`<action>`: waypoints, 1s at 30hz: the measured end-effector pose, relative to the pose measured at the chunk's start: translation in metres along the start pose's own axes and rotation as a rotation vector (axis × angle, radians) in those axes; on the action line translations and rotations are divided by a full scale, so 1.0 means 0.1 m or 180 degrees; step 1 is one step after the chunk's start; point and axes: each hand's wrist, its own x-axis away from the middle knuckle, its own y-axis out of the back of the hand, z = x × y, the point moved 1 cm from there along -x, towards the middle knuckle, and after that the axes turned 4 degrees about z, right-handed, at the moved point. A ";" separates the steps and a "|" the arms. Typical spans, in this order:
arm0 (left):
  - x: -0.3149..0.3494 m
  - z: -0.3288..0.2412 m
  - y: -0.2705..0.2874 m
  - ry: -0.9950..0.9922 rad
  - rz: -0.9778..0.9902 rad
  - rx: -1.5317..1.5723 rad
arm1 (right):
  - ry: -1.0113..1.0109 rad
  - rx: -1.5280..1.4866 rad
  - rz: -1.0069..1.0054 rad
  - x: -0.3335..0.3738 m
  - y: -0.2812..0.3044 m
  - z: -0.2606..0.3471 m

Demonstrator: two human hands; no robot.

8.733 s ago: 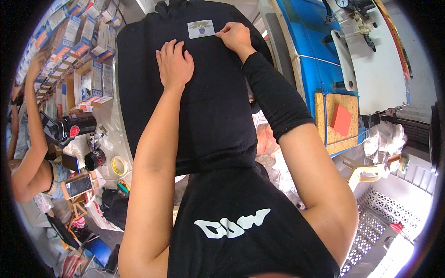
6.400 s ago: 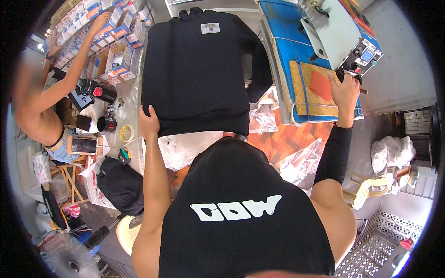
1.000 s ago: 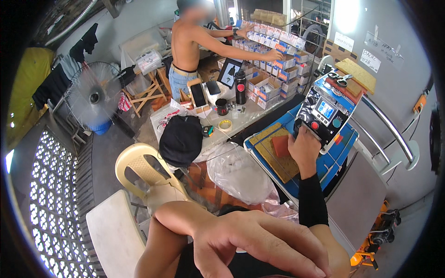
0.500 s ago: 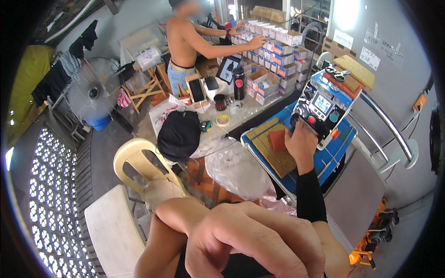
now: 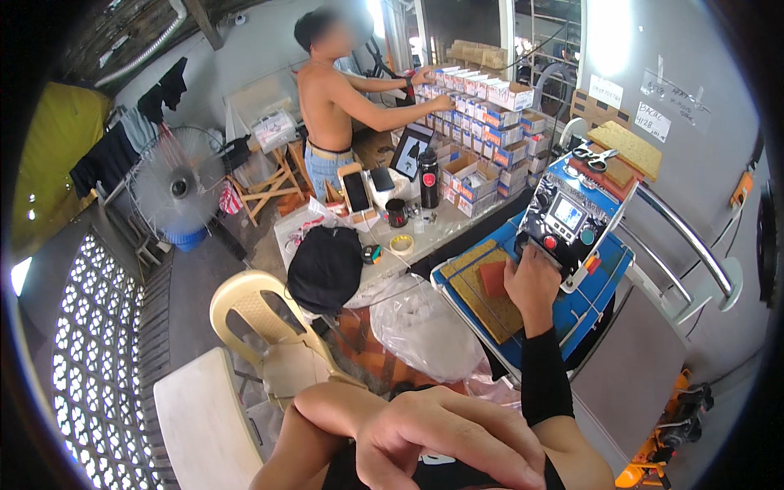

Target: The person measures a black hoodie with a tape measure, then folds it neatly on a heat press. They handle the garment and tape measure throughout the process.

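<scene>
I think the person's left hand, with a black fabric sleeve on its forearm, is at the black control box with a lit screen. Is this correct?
The side is wrong: the head view shows the person's right hand at the black control box. The black fabric sleeve is as you stated.

tan board (image 5: 483,298) and orange block (image 5: 493,279) on blue platform (image 5: 581,306)
</scene>
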 end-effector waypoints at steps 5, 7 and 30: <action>0.15 0.03 0.04 0.0182 -0.0160 0.0468 | -0.0017 -0.0011 -0.0004 0.01 -0.01 0.00; 0.19 0.01 0.02 0.0389 -0.0364 0.0728 | 0.0014 0.0037 -0.0083 0.02 -0.02 0.00; 0.84 0.11 0.13 0.1968 0.0923 0.0458 | 0.0223 0.0143 -0.0236 0.03 -0.07 -0.03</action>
